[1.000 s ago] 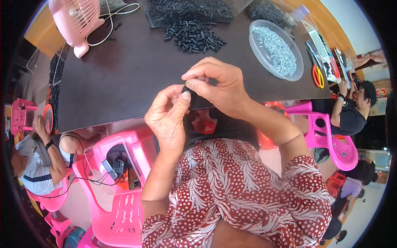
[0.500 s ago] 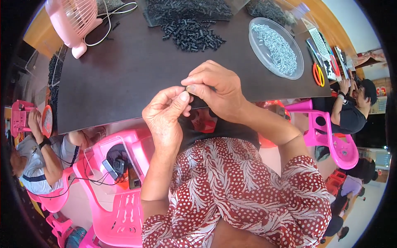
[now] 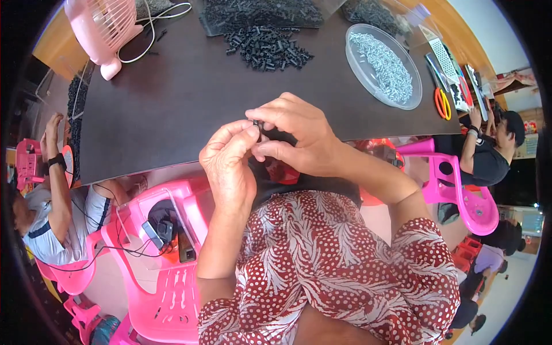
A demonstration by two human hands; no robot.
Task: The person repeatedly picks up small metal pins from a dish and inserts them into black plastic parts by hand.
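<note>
Above the table's near edge, my left hand [image 3: 227,158] pinches a small black plastic part [image 3: 258,123] between thumb and fingertips. My right hand [image 3: 299,132] is beside it, its bent index and middle fingers at the part. The right thumb is spread away below them, so that hand is open. Fingers hide most of the part. Farther off lies a loose heap of similar black parts [image 3: 270,50]. A round clear plastic tray [image 3: 355,63] of small silvery metal pieces, seemingly screws, stands to the right.
On the dark table [image 3: 155,115] are a pink fan [image 3: 100,34] with a white cord, a clear bag [image 3: 261,12] of black parts, and orange-handled scissors [image 3: 442,103]. Pink plastic chairs [image 3: 164,305] stand at left. People sit on both sides, one in black [image 3: 489,152].
My right thumb has come away from the pinch and dropped lower, uncovering the black part in my left fingers. The person at left has raised a hand.
</note>
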